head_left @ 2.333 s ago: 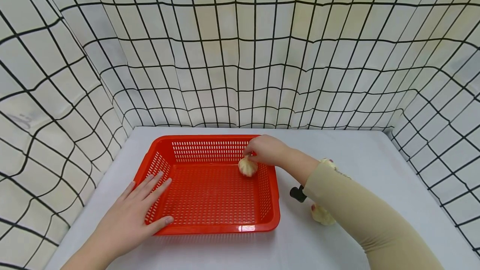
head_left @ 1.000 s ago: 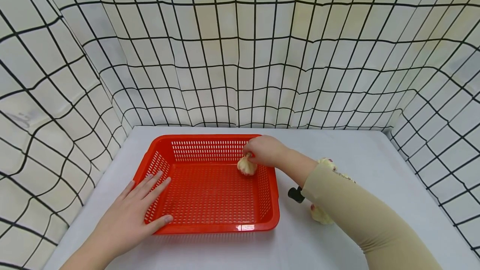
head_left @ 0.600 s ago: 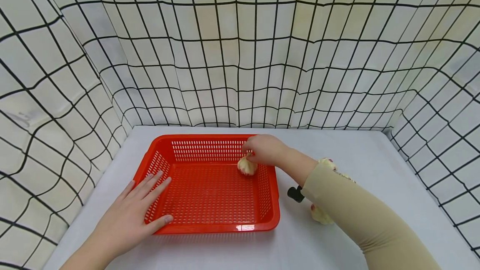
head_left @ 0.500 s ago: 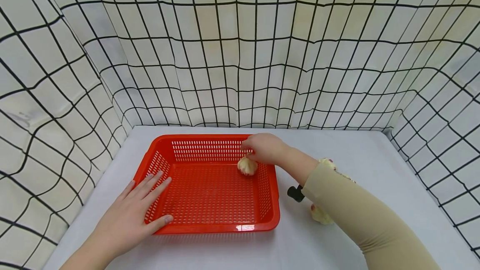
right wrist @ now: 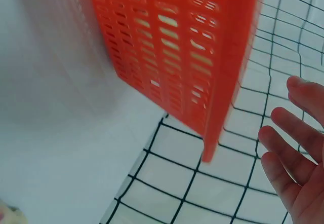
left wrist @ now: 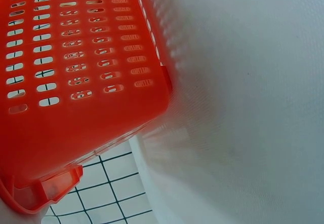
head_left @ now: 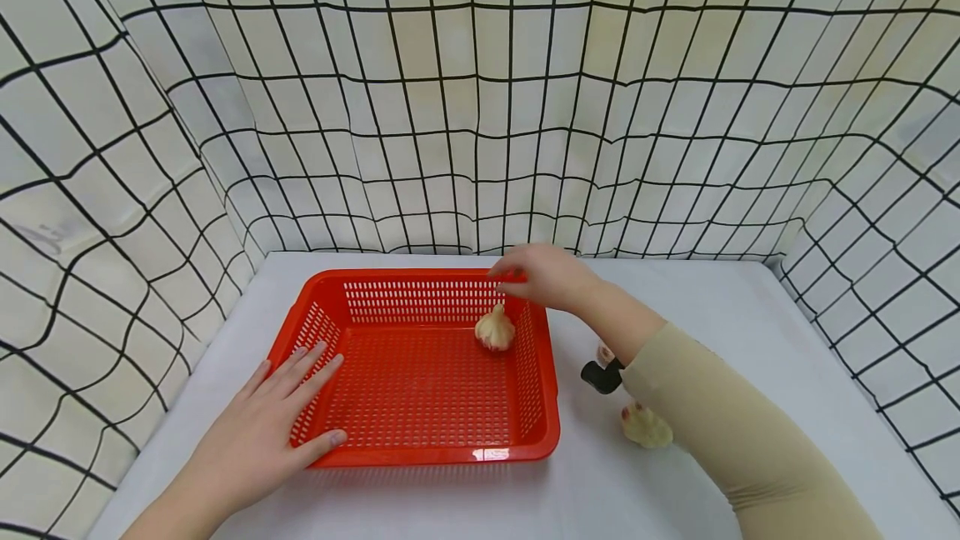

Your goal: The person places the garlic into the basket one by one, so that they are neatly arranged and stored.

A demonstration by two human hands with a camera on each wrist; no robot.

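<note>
- Head view first: we have one garlic bulb [head_left: 495, 332] standing in the red basket [head_left: 420, 394], over toward its back right corner, stem up, with nothing gripping it.
- The right hand [head_left: 546, 275] hangs over the back right corner, above the bulb and apart from it; its fingers are parted and hold nothing.
- On the left side, the left hand [head_left: 262, 432] lies across the rim with fingers spread out flat, and we'd judge it is steadying the basket.
- Down on the table [head_left: 570, 498], outside the basket, there's a second bulb [head_left: 647, 427] near the sleeve [head_left: 720, 415], touched by neither hand. We also spot a small pinkish end [head_left: 604, 352] by the wrist, too covered to name.
- So our score: one bulb in looks done; at least one lies outside, and the sleeve may hide more, we can't tell.
- Left wrist view: we get the basket's slotted outside wall and the net beyond; the left fingers can't be read from here.
- Right wrist view: loosely opened fingers [right wrist: 291, 125], clear of the basket wall, nothing between them. Pale patches show through the slots, likely the bulb inside.
</note>
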